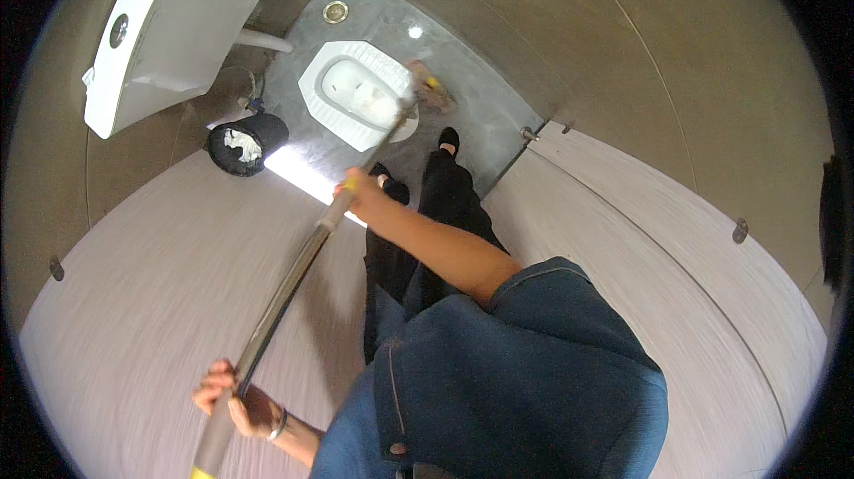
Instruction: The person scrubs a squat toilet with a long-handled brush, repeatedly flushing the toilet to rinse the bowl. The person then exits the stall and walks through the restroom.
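A long mop handle (285,292) with a metal shaft and yellow ends slants from the lower left up to the far middle. Wrapped round its lower part is my left hand (236,399), with a bracelet at the wrist. Farther along, my right hand (358,193) is closed on the handle near a yellow collar. At the far end the brownish mop head (433,92) lies on the grey floor by the right side of the white squat toilet (320,92). The mop head is blurred, and bits of white and dark matter show in the bowl.
A white cistern (182,30) hangs on the left wall, its pipe running toward the toilet. Below it stands a black bin (271,132) with white paper inside. A round floor drain (335,12) lies behind the toilet. Pale partitions (160,257) flank me on both sides.
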### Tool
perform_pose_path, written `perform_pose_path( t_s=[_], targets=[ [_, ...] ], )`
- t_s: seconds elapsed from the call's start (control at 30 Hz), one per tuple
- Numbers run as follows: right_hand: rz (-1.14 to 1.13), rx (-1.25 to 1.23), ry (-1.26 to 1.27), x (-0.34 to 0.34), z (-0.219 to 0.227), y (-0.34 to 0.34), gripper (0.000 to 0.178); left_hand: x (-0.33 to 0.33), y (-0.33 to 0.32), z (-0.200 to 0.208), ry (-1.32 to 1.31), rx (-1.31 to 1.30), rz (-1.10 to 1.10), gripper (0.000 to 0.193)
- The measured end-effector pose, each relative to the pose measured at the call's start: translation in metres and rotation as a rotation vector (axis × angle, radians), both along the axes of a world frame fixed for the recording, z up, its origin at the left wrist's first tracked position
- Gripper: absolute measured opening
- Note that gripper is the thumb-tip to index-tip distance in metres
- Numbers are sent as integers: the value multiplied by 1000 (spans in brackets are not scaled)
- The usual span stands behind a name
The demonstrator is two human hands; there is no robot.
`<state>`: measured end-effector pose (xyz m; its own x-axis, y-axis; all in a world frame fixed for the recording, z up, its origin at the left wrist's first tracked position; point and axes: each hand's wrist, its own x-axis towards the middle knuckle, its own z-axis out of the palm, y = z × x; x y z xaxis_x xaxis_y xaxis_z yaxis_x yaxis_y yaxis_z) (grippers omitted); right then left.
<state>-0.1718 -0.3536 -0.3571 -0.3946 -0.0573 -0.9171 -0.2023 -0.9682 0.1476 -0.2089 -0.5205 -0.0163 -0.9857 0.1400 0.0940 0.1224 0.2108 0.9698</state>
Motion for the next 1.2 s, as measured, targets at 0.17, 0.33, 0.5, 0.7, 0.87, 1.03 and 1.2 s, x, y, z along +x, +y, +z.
perform_pose_path(
  t_s=[0.17, 0.33, 0.5, 0.7, 0.87, 1.03, 1.2],
  targets=[
    [-273, 138, -52, 130, -20, 90, 26, 1, 97, -40, -223, 336, -349, 30],
    [-617, -16, -469, 195, -41, 112, 24, 35, 163, -83, -512, 339, -810, 15],
    [-485, 123, -252, 225, -79, 93, 29, 34, 162, -84, -461, 313, -1013, 15],
    [-220, 114, -218, 91, -54, 50, 24, -27, 121, -27, -357, 263, -789, 17],
    [-363, -136, -170, -22, -3, 25, 29, -69, 103, 27, -94, 73, -713, 21],
    [-297, -117, -102, -61, 34, 19, 28, -58, 100, 50, 35, 48, -684, 19],
    [-168, -244, 50, -73, 46, 29, 30, -36, 100, 72, 149, 36, -661, 19]
  ],
)
